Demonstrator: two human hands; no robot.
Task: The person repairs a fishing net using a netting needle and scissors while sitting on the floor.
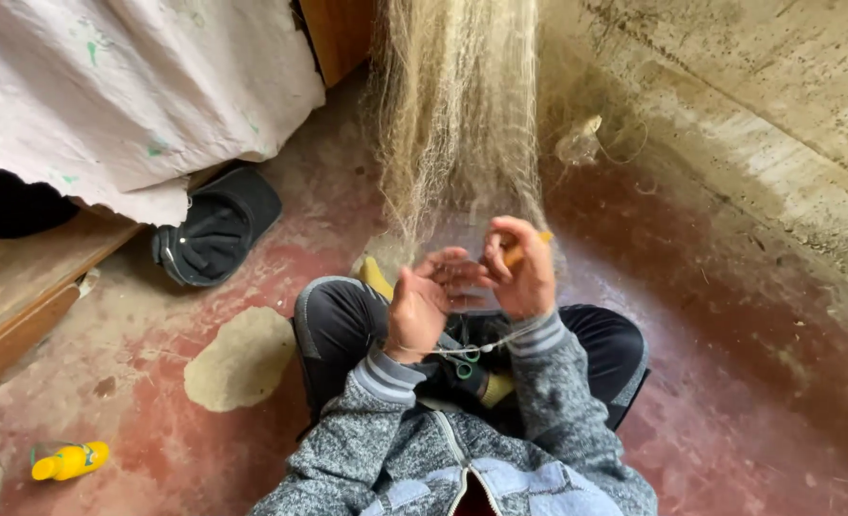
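Both hands work the hanging net: right fingers pinch an orange needle, left fingers spread.

You have two hands, left and right, one net, one needle, one cap, one bottle, and one pair of scissors.

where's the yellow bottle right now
The yellow bottle lies on the red floor at the head view's bottom-left corner, left of the person's knees, well away from both hands.

A grey marled zip jacket has striped ribbed cuffs. Dark trousers carry a pale side stripe.
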